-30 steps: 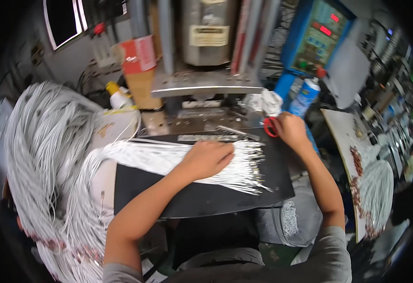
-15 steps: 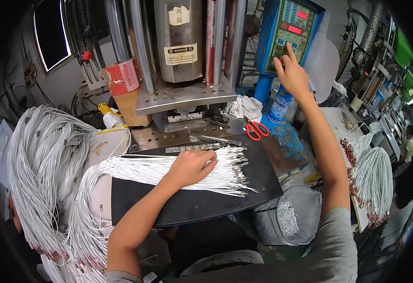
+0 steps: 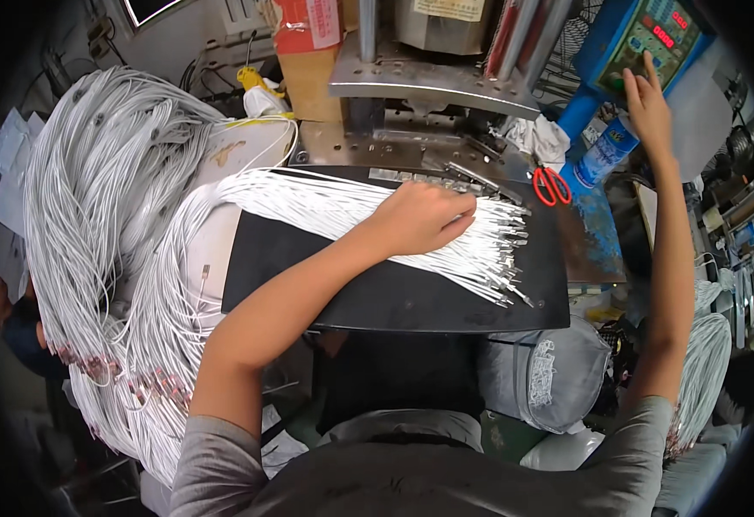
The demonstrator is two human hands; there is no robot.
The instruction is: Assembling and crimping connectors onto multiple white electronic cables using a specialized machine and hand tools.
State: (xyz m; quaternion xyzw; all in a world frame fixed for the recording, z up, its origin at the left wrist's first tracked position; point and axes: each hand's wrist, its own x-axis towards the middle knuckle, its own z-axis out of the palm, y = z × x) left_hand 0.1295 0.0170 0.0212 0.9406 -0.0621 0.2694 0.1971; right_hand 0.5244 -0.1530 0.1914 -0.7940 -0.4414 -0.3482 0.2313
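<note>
My left hand (image 3: 424, 215) rests curled on a spread of white cables (image 3: 325, 202) with metal tips, lying on a black mat (image 3: 394, 289). The cables trail left into a large looped bundle (image 3: 110, 224). My right hand (image 3: 644, 99) reaches up to the blue control box (image 3: 644, 39), with fingers on its panel of buttons. It holds nothing.
A metal press machine (image 3: 429, 77) stands behind the mat. Red-handled scissors (image 3: 551, 185) lie at the mat's right corner, next to a blue spray can (image 3: 599, 155) and a white rag (image 3: 536, 138). A grey cap (image 3: 545, 375) sits below the mat. More white cables (image 3: 704, 379) hang right.
My right hand rose from the scissors to the blue control box and stays on its panel. My left hand stays on the cables. The view has shifted.
</note>
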